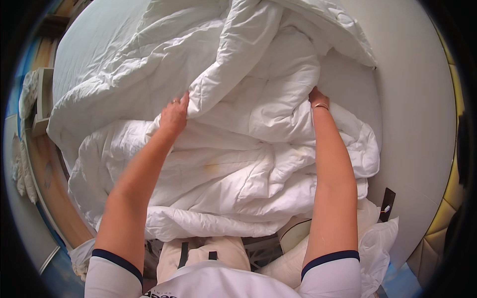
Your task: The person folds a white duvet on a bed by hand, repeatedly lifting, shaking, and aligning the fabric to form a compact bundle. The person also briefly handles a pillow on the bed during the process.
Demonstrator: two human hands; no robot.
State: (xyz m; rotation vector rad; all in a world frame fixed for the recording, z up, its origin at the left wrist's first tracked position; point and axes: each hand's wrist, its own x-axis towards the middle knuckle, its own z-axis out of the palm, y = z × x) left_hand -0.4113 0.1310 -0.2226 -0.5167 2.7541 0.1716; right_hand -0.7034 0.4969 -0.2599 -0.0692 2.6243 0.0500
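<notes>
A white quilted duvet (223, 167) lies bunched in thick folds over a bed, with a faint yellowish stain near its middle. My left hand (174, 114), wearing a ring, is on a raised fold left of centre, its fingers closed around the edge of the cloth. Farther right, my right hand (319, 98), with a bracelet at the wrist, reaches into the folds and grips the duvet; its fingertips are partly hidden by the cloth. A smooth white sheet (97, 41) shows at the upper left, beyond the duvet's edge.
A pale wall or panel (413, 111) stands along the right, with a dark strip (388, 204) low on it. White pillows (380, 238) lie at the lower right. Yellow padded upholstery (439, 219) curves along the far right. At the left is a small open shelf (44, 97).
</notes>
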